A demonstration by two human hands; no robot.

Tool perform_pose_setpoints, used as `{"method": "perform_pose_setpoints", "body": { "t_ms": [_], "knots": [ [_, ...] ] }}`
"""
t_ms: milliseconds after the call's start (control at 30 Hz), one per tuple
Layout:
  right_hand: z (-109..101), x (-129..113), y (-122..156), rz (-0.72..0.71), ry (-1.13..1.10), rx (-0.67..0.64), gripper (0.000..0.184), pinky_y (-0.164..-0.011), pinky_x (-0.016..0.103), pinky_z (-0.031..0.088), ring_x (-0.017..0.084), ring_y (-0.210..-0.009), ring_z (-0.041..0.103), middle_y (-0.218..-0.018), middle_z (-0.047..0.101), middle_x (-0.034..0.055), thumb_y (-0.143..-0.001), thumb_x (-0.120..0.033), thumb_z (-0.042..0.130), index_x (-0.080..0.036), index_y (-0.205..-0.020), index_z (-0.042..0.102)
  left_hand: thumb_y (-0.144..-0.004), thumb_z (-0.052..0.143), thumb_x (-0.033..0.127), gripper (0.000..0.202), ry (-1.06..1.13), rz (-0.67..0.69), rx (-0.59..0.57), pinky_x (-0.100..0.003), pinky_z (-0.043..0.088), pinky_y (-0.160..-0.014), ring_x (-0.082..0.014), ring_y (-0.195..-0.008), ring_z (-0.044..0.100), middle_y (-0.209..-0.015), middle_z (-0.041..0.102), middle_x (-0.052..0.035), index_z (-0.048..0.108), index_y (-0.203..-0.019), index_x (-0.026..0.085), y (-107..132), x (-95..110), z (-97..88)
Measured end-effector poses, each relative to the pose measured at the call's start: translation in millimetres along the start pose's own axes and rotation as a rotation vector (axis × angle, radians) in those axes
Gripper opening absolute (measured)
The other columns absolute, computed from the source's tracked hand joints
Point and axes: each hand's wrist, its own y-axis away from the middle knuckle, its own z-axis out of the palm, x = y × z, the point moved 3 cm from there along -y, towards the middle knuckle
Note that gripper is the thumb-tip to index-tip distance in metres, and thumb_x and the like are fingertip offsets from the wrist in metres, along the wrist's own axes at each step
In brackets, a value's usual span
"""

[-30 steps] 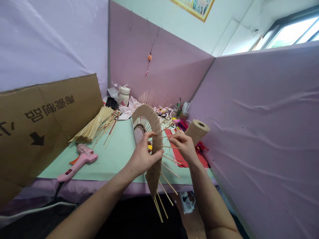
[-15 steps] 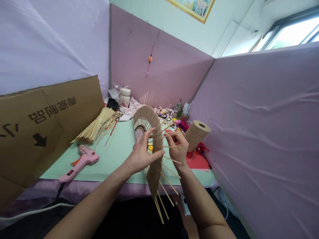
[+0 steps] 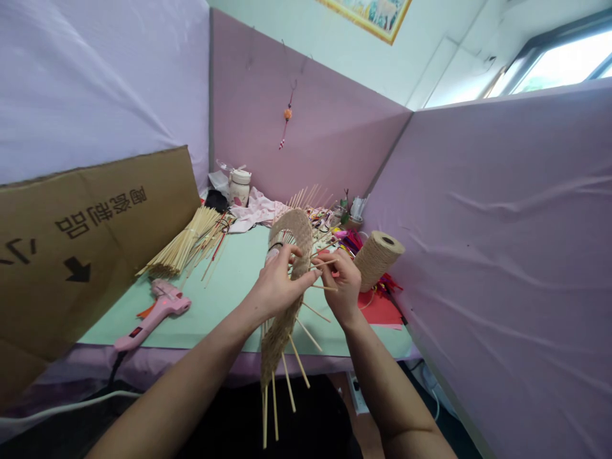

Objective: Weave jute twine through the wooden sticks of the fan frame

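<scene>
A curved band woven of brown twine point(image 3: 280, 331) stands on edge in front of me, with pale wooden sticks point(image 3: 299, 361) spreading out along its right side. My left hand point(image 3: 282, 285) grips the band, thumb on the near face and fingers through the inner gap. At the band's right edge, among the sticks, my right hand point(image 3: 343, 280) is closed in a pinch. A thin strand of twine runs between it and the spool; the fingertips partly hide what they hold. The big twine spool point(image 3: 377, 262) leans just right of that hand.
On the left of the green tabletop point(image 3: 224, 280) lie a pink glue gun point(image 3: 153, 313) and a bundle of sticks point(image 3: 182, 245). A cardboard sheet point(image 3: 115, 223) stands behind them. A white jar point(image 3: 240, 190) is at the back, red paper point(image 3: 382, 313) at the right.
The woven band has turned and tilted, its lower end swinging left and its top shifting right. Both hands stay near the same place, the right one a little closer to the left thumb.
</scene>
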Motion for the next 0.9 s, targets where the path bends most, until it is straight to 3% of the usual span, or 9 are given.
{"method": "perform_pose_setpoints", "body": {
  "t_ms": [200, 467, 667, 900],
  "knots": [
    [-11, -6, -5, -0.135, 0.097, 0.031, 0.009, -0.064, 0.030, 0.042, 0.016, -0.070, 0.053, -0.070, 0.060, 0.0009, -0.088, -0.017, 0.064, -0.020, -0.079, 0.067, -0.071, 0.068, 0.052, 0.052, 0.115, -0.071, -0.027, -0.035, 0.046, -0.078, -0.0219, -0.092, 0.054, -0.098, 0.053, -0.0035, 0.042, -0.106, 0.023, -4, -8, 9.9],
    [-32, -15, -11, -0.322, 0.284, 0.078, 0.003, -0.059, 0.029, 0.043, 0.015, -0.064, 0.052, -0.069, 0.057, 0.0011, -0.084, -0.019, 0.069, -0.021, -0.085, 0.067, -0.074, 0.064, 0.040, 0.041, 0.093, -0.063, 0.038, -0.038, 0.043, -0.085, -0.0232, -0.095, 0.053, -0.097, 0.050, -0.0040, 0.042, -0.104, 0.023, 1, -7, 15.0],
    [-60, -34, -29, -0.492, 0.403, -0.037, 0.013, -0.066, 0.030, 0.044, 0.016, -0.069, 0.052, -0.074, 0.059, 0.0022, -0.084, -0.016, 0.068, -0.021, -0.095, 0.065, -0.077, 0.060, 0.039, 0.036, 0.088, -0.006, 0.079, -0.040, 0.042, -0.089, -0.0242, -0.101, 0.052, -0.101, 0.052, -0.0052, 0.043, -0.104, 0.023, 3, -11, 18.5],
    [-70, -50, -59, -0.510, 0.484, -0.147, 0.002, -0.068, 0.031, 0.043, 0.017, -0.073, 0.052, -0.076, 0.060, 0.0034, -0.090, -0.021, 0.062, -0.022, -0.090, 0.064, -0.078, 0.059, 0.037, 0.033, 0.049, 0.037, 0.086, -0.040, 0.041, -0.089, -0.0247, -0.103, 0.050, -0.105, 0.054, -0.0065, 0.044, -0.104, 0.023, 4, -11, 22.0]
  ]
}}
